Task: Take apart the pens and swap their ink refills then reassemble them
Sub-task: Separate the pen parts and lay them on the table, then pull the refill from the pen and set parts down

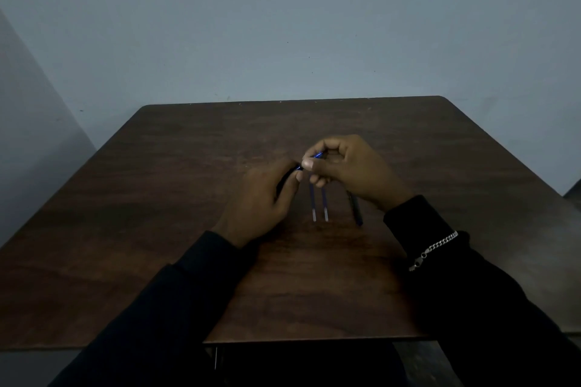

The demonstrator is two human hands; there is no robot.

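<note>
Both hands pinch a slim blue pen part above a dark wood-grain counter (pixel 157 198).

The left hand (pixel 267 195) and right hand (pixel 342 166) meet over the counter's middle, fingers (pixel 309 163) closed on the glossy blue pen barrel (pixel 317 155). Just nearer than the hands lie two thin parallel ink refills (pixel 319 201), white-ended; right of them a dark pen (pixel 355 207), part hidden. The counter's rounded far corners and wide sides lie bare.
</note>
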